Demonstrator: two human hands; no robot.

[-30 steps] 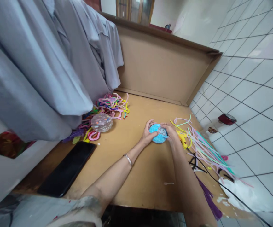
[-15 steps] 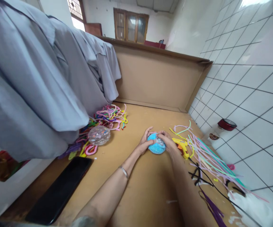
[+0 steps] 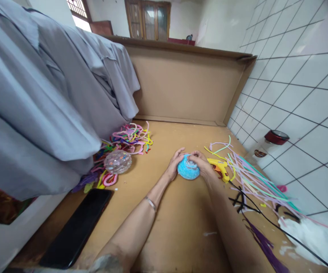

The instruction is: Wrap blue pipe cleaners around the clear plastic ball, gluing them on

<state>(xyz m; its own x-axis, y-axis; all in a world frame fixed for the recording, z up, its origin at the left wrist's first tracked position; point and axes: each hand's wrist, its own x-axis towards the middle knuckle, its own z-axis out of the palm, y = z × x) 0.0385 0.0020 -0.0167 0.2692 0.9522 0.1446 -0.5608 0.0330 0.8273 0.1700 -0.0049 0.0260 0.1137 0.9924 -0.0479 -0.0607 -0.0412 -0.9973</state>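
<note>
Between my two hands is a round blue ball-like piece [image 3: 188, 170], ringed with fuzzy blue strands that look like pipe cleaners; a clear patch shows near its top. My left hand [image 3: 175, 163] curls round its left side. On its upper right, my right hand [image 3: 201, 162] grips with the fingers bent over the edge. A yellow glue gun [image 3: 220, 167] lies just right of my right hand. Farther left sits a clear, bumpy plastic ball [image 3: 117, 162] with coloured specks.
A tangle of coloured pipe cleaners [image 3: 132, 136] lies at the back left, and long pastel ones [image 3: 255, 178] at the right. A black phone [image 3: 77, 227], a red-lidded jar [image 3: 269, 146], a purple tassel [image 3: 262, 242], white tissue [image 3: 308, 237] and a cable surround the work area. Grey cloth [image 3: 53, 94] hangs left.
The blue piece has been tilted or turned in my hands, so more of its ringed side faces me. My left thumb no longer lies across its front. The camera view has shifted slightly.
</note>
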